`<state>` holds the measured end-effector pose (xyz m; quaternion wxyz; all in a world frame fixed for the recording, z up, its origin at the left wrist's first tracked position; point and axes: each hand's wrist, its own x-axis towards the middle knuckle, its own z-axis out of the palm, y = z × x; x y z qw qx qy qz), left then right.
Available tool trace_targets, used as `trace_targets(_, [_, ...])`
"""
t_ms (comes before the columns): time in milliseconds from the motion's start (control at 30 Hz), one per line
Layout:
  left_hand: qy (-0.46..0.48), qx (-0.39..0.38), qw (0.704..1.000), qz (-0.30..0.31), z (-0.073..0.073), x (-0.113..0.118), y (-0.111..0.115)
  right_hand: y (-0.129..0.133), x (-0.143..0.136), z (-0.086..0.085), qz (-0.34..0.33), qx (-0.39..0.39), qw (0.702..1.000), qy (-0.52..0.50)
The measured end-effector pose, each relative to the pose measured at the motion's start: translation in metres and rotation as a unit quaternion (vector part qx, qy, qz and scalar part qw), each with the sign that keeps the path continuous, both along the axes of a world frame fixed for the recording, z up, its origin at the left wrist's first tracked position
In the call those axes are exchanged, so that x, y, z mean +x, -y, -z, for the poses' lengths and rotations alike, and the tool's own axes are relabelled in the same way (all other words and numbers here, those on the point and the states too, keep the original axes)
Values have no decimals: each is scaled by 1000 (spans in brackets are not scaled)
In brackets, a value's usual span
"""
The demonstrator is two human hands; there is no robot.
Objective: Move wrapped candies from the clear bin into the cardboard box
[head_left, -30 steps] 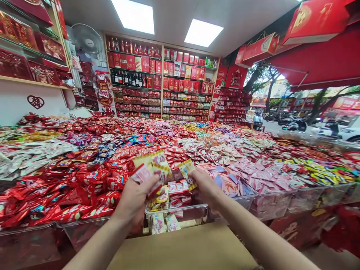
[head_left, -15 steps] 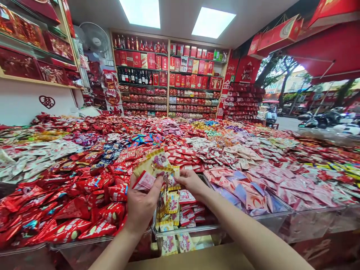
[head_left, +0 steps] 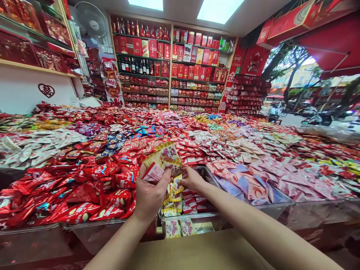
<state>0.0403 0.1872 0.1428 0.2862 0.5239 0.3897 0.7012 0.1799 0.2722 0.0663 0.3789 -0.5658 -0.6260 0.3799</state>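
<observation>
My left hand [head_left: 148, 193] is raised over a clear plastic bin [head_left: 194, 216] and grips a fan of small candy packets [head_left: 161, 161], yellow ones with a cartoon print and a pink-red one at the thumb. My right hand [head_left: 191, 179] is close beside it, fingers pinching the lower edge of the yellow packets. More yellow and red packets [head_left: 176, 200] lie in the bin just under both hands.
A wide counter is heaped with wrapped sweets: red foil packs [head_left: 70, 195] at the left, pink packets [head_left: 250, 183] at the right. A cardboard box [head_left: 197, 251] lies below my arms. Shelves of red boxes and bottles [head_left: 168, 63] line the back wall; the street opens at right.
My right hand moved left from the bin's right side to meet the left hand's packets. Both hands rose slightly, and the view shifted downward and closer to the bin.
</observation>
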Motion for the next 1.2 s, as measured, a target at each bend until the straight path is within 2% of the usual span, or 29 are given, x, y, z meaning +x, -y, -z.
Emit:
trace_targets(167, [-1,-3,1000,24,1,0,1,6,-2,-7,19,21,996,84])
trace_targets(333, [8,-13,999,41,2,-2,0,7,-5,-26,18,79,994,78])
trace_targets(367, [11,-19,999,46,3,-2,0,9,-6,-33,15,91,995,44])
trace_targets(433, [16,-22,998,62,4,-3,-1,16,-7,-45,-20,100,991,-86])
trace_targets(533, [25,-26,994,99,6,-2,-4,30,-9,-57,-129,90,947,-280])
trace_targets(633, [22,-56,989,136,6,-1,-6,40,-10,-59,-180,77,929,-315])
trace_targets(733, [7,-64,988,143,7,0,-7,40,-9,-59,-161,51,922,-348])
trace_targets(867, [7,-59,993,103,7,1,-7,30,-5,-58,-70,22,911,-406])
trace_targets(967, [15,-52,997,61,7,0,-5,24,-3,-55,5,-2,928,-374])
trace_targets(1033, [12,-35,998,42,6,-1,-4,22,-2,-52,29,-6,937,-347])
trace_targets(1200, [-13,2,1000,-9,4,-3,0,19,-1,-44,19,36,965,-260])
